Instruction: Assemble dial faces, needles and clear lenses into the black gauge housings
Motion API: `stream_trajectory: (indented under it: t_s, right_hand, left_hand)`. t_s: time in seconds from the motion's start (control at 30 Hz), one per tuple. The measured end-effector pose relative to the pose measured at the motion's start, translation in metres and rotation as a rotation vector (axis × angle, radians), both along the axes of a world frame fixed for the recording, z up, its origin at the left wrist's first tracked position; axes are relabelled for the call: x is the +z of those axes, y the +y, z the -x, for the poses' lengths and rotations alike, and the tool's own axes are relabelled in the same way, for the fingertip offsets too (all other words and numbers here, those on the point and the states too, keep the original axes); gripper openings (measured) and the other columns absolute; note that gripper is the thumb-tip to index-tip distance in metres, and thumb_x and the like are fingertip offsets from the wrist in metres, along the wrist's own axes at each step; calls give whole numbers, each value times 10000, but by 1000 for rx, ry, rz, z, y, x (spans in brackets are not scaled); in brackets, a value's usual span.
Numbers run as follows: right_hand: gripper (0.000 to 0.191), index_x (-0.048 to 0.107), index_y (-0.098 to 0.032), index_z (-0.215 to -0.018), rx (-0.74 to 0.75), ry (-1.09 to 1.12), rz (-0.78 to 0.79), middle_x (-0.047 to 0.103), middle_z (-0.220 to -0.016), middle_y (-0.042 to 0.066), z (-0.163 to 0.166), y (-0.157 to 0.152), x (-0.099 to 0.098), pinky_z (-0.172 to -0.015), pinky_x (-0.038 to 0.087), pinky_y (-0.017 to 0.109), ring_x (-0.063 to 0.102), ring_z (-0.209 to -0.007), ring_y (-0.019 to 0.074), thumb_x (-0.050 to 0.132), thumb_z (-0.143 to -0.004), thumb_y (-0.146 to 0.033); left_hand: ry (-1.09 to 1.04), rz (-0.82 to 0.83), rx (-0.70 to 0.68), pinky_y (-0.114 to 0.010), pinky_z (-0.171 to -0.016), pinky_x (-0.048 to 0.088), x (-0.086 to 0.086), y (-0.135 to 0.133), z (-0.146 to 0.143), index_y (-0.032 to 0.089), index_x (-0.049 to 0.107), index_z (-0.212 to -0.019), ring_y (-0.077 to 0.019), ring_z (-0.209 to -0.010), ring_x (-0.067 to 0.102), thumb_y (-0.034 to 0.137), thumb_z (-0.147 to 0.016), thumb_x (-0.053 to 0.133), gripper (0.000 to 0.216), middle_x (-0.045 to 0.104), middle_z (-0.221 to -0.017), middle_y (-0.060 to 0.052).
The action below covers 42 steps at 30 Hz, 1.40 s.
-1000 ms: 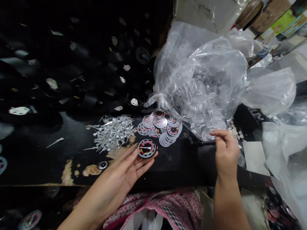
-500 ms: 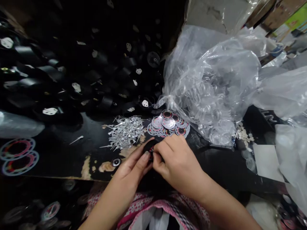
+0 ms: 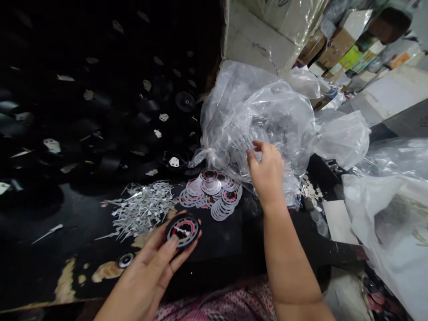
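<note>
My left hand point(image 3: 152, 269) holds a round black gauge dial point(image 3: 183, 230) with a white needle and coloured markings, thumb on its rim. My right hand point(image 3: 266, 174) reaches up against a clear plastic bag point(image 3: 254, 116) full of transparent round covers, its fingers curled at the bag's opening; what they grip is hidden. A heap of printed dial faces point(image 3: 210, 191) lies between the hands. Left of it sits a pile of small white needles point(image 3: 142, 209).
The black worktop point(image 3: 67, 249) is worn, with bare patches. Dark black housings point(image 3: 110, 125) are heaped at the back left. More clear bags point(image 3: 384, 209) and cardboard boxes point(image 3: 337, 44) crowd the right. A small black ring point(image 3: 125, 260) lies near my left hand.
My right hand left the dial, where it met my left hand half a second ago, and rose to the clear bag. The dial now shows in my left hand.
</note>
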State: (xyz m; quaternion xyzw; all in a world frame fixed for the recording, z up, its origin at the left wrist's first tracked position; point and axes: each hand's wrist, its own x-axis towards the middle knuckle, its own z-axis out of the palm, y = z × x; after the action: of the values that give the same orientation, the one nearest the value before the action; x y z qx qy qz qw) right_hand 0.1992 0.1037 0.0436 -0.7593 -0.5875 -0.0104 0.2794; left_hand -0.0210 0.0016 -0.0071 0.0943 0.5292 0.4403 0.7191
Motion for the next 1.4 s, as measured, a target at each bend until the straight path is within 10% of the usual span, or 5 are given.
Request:
stream_trajectory:
  t_s: [0.17, 0.57, 1.17, 1.4]
  right_hand:
    - [175, 698, -157, -1011, -61, -161, 139, 710, -1103, 153, -20, 30, -2, -915, 386, 494, 566, -1074, 326, 588, -922, -260]
    - [152, 629, -186, -1019, -7, 92, -313, 706, -956, 60, -17, 7, -4, -798, 463, 345, 627, -784, 174, 537, -963, -294]
    - [182, 666, -167, -1036, -105, 89, -229, 686, -1078, 107, -27, 13, 22, -865, 478, 399, 624, -842, 196, 564, -899, -232]
    - [163, 741, -189, -990, 61, -34, 114, 672, -1139, 152, -3, 29, 17, -982, 374, 551, 557, -1117, 343, 650, -861, -230]
  left_hand:
    - [-89, 4, -60, -351, -802, 663, 1, 1, 0, 229, 785, -968, -273, -907, 769, 364, -624, 929, 397, 816, -969, -53]
    - [-167, -11, -75, -373, -906, 633, 1, 0, -1, 184, 781, -983, -262, -1027, 734, 318, -774, 837, 254, 799, -1063, -89]
    - [-195, 17, -100, -409, -959, 612, 6, -2, -2, 179, 785, -1006, -295, -1083, 723, 358, -742, 856, 326, 782, -1148, -101]
    - [-218, 66, -115, -394, -998, 588, 2, -1, 0, 213, 784, -1019, -315, -1189, 687, 359, -737, 861, 327, 785, -1176, -75]
